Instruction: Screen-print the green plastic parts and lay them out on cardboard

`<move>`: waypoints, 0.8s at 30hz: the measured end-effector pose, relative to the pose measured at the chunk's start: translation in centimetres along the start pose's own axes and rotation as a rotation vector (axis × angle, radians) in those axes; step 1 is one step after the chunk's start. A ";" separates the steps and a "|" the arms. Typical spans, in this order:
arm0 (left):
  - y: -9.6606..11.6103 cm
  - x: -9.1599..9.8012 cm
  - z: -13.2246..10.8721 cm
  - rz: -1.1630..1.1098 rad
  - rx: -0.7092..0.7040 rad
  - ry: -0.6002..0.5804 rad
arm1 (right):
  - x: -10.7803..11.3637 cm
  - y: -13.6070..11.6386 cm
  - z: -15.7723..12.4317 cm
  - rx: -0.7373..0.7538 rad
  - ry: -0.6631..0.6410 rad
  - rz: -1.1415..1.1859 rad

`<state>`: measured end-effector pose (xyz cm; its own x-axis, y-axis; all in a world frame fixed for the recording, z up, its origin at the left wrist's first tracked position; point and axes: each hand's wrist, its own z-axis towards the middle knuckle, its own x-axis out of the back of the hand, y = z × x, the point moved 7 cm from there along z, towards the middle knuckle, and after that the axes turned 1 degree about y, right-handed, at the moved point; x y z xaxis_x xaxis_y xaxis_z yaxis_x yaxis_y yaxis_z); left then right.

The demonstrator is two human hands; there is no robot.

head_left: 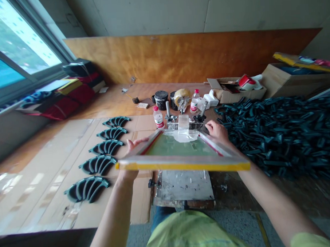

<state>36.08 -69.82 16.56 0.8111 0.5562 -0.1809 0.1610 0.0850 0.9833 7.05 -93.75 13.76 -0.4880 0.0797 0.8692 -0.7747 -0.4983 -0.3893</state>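
A screen-printing frame point(183, 165) with yellow tape along its near edge and pale green mesh is tilted up in front of me. It is fixed at its far end to a metal clamp point(183, 123). My left hand point(134, 145) grips the frame's left side from outside, part of the palm hidden behind it. My right hand point(218, 131) is beside the far right end of the frame, near the clamp's black knob, with its fingers curled in; what they hold, if anything, is hidden. Beneath the frame lies a flat metal base plate point(186, 186).
Several dark fan-shaped plastic parts point(88, 188) stand in a column on cardboard point(47, 179) at left. A large heap of dark plastic parts point(286, 136) covers the right. Behind the clamp are a bottle point(158, 118), a black tub point(161, 100) and a cardboard box point(241, 94).
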 end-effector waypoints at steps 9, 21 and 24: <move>0.7 -2.5 2.0 -0.179 -0.011 0.068 | -7.5 -3.8 -9.6 0.267 -0.290 -0.029; -17.6 3.2 -7.8 0.352 0.650 0.063 | -5.4 -3.0 -15.0 0.346 -0.221 -0.020; -17.4 9.3 -5.1 0.689 0.525 0.075 | -3.5 8.1 -13.3 0.041 -0.201 -0.282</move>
<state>37.95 -61.90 -2.15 0.7871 0.3982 0.4711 -0.0987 -0.6726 0.7334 -2.85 -86.56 3.57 -0.1655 0.0496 0.9850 -0.8488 -0.5157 -0.1166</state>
